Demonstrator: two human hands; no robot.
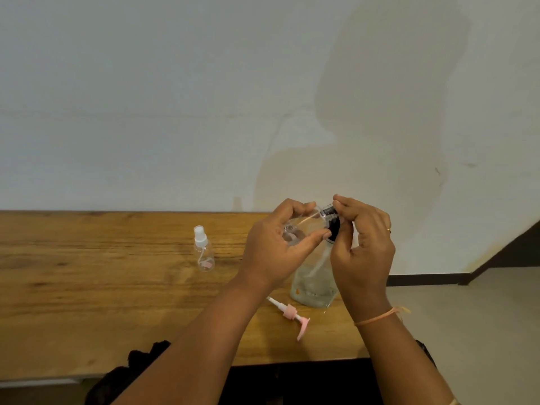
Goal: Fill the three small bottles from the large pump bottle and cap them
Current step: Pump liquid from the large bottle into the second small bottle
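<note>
Above table (87,287): small bottle (293,234), black cap (333,225)

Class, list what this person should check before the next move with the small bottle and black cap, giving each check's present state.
1. Left hand grips small clear plastic bottle: ok.
2. Right hand pinches black round cap at its neck: ok.
3. Cap fully tightened: cannot tell.
4. Held bottle filled: cannot tell.
5. Pink plastic pump head back on large clear bottle: not ok, it lies on the wooden table.
6. White-capped clear spray bottle upright, capped: ok.
</note>
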